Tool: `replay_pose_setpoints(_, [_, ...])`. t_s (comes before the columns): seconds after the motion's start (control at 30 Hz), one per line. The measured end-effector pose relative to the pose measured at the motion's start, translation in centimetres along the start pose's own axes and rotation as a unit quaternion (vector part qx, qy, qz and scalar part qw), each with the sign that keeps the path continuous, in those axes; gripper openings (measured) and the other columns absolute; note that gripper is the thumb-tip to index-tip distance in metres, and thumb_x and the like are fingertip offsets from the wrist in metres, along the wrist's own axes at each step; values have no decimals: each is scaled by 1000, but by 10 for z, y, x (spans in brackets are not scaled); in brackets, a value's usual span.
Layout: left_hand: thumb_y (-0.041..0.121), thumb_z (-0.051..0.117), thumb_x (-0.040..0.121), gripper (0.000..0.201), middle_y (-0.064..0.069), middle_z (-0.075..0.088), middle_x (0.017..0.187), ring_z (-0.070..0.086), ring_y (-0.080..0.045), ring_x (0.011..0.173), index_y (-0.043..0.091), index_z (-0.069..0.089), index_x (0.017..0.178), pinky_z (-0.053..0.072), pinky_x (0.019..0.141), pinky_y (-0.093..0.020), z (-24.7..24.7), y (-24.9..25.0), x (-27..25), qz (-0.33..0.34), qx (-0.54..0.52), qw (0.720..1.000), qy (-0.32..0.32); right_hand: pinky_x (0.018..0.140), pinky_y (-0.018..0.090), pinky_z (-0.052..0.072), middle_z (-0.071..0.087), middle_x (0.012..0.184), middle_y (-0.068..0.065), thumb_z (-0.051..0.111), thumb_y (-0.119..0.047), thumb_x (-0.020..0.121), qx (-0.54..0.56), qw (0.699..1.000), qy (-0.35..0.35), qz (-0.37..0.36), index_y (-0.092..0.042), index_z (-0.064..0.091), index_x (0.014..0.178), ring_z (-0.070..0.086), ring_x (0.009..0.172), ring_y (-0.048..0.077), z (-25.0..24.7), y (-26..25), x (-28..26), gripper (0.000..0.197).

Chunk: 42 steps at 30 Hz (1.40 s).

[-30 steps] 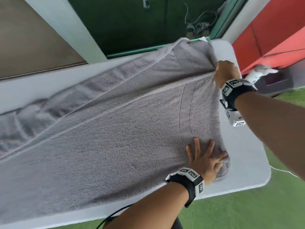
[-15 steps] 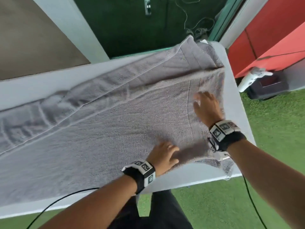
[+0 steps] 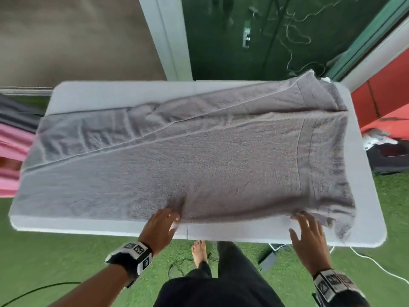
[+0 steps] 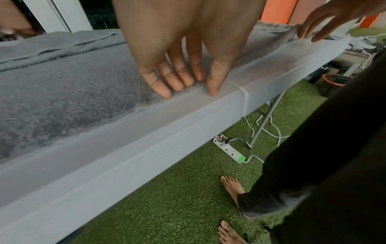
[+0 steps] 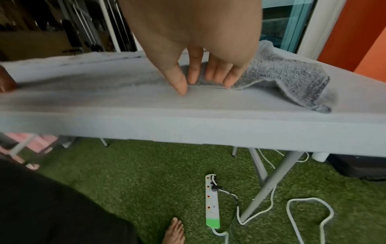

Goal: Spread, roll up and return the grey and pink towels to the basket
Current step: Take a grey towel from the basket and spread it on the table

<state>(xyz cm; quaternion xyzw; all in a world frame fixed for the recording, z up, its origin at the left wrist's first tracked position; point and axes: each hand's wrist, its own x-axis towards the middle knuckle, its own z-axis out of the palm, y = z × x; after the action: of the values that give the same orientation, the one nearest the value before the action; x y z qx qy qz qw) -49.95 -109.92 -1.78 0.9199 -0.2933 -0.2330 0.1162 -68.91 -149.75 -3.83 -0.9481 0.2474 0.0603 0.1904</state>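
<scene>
A grey towel (image 3: 221, 156) lies spread lengthwise over the white folding table (image 3: 243, 233), its far strip folded and wrinkled. My left hand (image 3: 171, 218) rests at the middle of the towel's near edge; in the left wrist view its straight fingers (image 4: 167, 89) press the towel (image 4: 62, 92) hem. My right hand (image 3: 298, 220) touches the near edge by the towel's right corner, fingers spread. In the right wrist view its fingers (image 5: 217, 77) lie on the towel (image 5: 292, 76) hem and the thumb touches bare table (image 5: 188, 122). Neither hand grips anything.
A pink towel (image 3: 11, 151) and a dark grey cloth (image 3: 15, 111) show past the table's left end. A power strip (image 5: 212, 203) and white cables lie on the green turf under the table, near my bare feet. A dark box (image 3: 391, 156) stands at the right.
Both hands left the towel's right end and came back to its near edge, the left at the middle, the right near the corner. The head view pulled back over the whole table.
</scene>
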Motion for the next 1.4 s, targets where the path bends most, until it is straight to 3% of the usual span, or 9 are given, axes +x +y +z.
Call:
replay_pose_setpoints(0.13, [12, 72, 77, 25, -6, 64, 103, 60, -29, 95, 13, 66, 102, 53, 80, -40, -8, -2, 1, 0, -28, 1000, -5, 92, 58, 46, 56, 125, 24, 76, -2, 74, -32, 999, 35, -11, -1, 58, 119, 53, 108, 44, 5, 2, 23, 49])
replay_pose_setpoints(0.3, [7, 67, 82, 14, -8, 62, 94, 59, -28, 87, 8, 64, 95, 51, 70, -37, -15, -4, 1, 43, -26, 999, 7, 79, 54, 51, 64, 108, 25, 69, 8, 75, -28, 997, 68, -13, 1, 66, 103, 58, 91, 45, -3, -7, 45, 29])
replay_pose_setpoints(0.43, [-4, 72, 72, 20, -8, 58, 72, 55, -24, 63, 4, 63, 88, 45, 52, -28, -15, -4, 2, 82, -7, 996, 18, 79, 50, 54, 67, 101, 24, 63, 7, 76, -44, 999, 20, -25, -2, 68, 98, 63, 89, 42, -11, -6, 59, 24])
replay_pose_setpoints(0.57, [-3, 67, 72, 14, -5, 58, 69, 52, -22, 63, 7, 59, 69, 49, 56, -31, -19, 7, 8, 53, 22, 998, 29, 74, 43, 53, 63, 99, 15, 60, 3, 70, -56, 997, -43, 8, -17, 64, 83, 60, 86, 37, -16, -2, 65, 23])
replay_pose_setpoints(0.87, [-11, 55, 80, 21, 1, 55, 80, 49, -14, 74, 9, 59, 83, 38, 65, -24, -1, 49, -16, 6, -20, 998, 57, 89, 54, 49, 64, 90, 21, 65, 10, 76, -41, 998, 35, 25, -2, 68, 81, 57, 91, 40, -30, 68, -23, 14])
replay_pose_setpoints(1.03, [-9, 55, 81, 21, 4, 53, 73, 48, -12, 68, 11, 62, 78, 29, 59, -17, 4, 60, -29, -20, -43, 997, 55, 78, 51, 52, 60, 89, 18, 68, 8, 74, 17, 998, 8, 63, -4, 70, 82, 56, 85, 37, -25, 77, -64, 14])
replay_pose_setpoints(1.1, [-5, 54, 86, 21, 4, 54, 72, 50, -11, 67, 13, 61, 76, 38, 61, -20, 8, 66, -38, -18, -70, 997, 33, 77, 51, 53, 60, 89, 19, 69, 12, 71, 24, 997, 18, 72, -3, 71, 83, 58, 84, 38, -24, 83, -77, 18])
replay_pose_setpoints(1.27, [1, 53, 91, 24, 4, 64, 102, 59, -10, 83, 10, 67, 109, 53, 79, -23, 18, 66, -51, -37, -132, 991, -12, 88, 51, 52, 65, 113, 18, 67, 8, 76, 63, 988, -98, 103, -10, 74, 100, 64, 97, 38, -14, 67, -78, 31])
replay_pose_setpoints(1.4, [8, 52, 93, 24, -2, 70, 105, 65, -11, 86, 17, 68, 108, 53, 80, -22, 30, 48, -66, -69, -131, 989, -17, 69, 29, 49, 72, 99, 7, 64, -7, 89, 106, 975, -192, 18, -29, 66, 93, 65, 76, 15, 5, 0, -61, 23])
